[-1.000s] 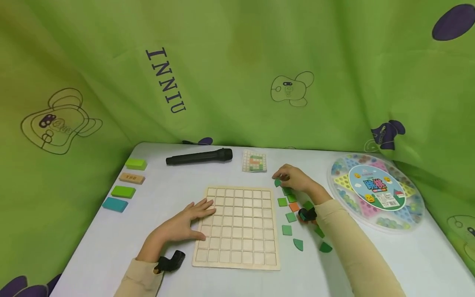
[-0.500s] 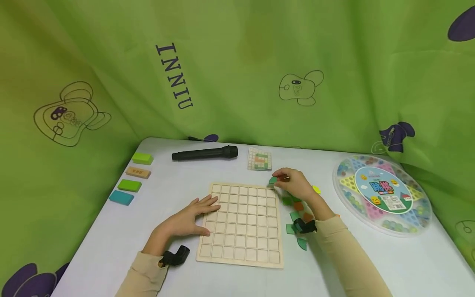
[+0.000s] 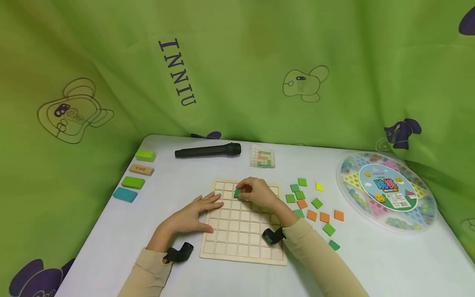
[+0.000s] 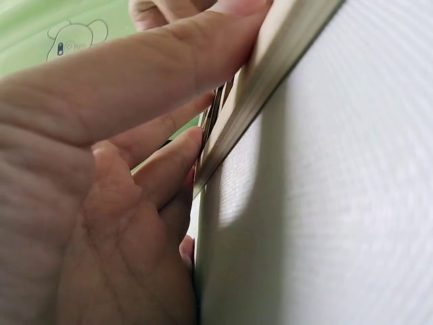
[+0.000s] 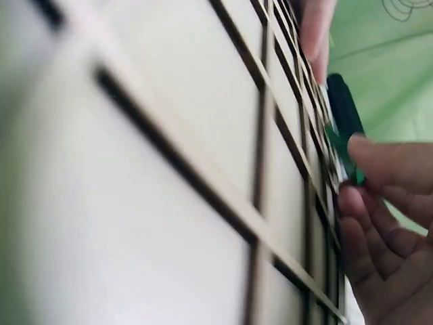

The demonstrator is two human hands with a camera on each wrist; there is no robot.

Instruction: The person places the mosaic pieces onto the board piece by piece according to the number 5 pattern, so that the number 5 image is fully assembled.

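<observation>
A wooden grid board (image 3: 245, 250) lies on the white table. My right hand (image 3: 258, 192) is over its upper part, pinching a green tile (image 3: 237, 193) between thumb and fingers. In the right wrist view the green tile (image 5: 344, 154) stands tilted against the grid, under the thumb. My left hand (image 3: 193, 215) rests on the board's left edge with its fingers spread and fairly straight. The left wrist view shows the thumb (image 4: 155, 68) touching the side of the board (image 4: 260, 78).
Loose green tiles (image 3: 290, 198), orange tiles (image 3: 312, 215) and a yellow triangle (image 3: 319, 187) lie right of the board. Behind it are a pattern card (image 3: 262, 156) and a black microphone (image 3: 208, 151). Wooden blocks (image 3: 133, 182) line the left; a round marble-game case (image 3: 387, 187) sits right.
My right hand has carried the green tile leftward from beside the loose pieces onto the upper part of the board. The left hand has stayed at the board's left edge.
</observation>
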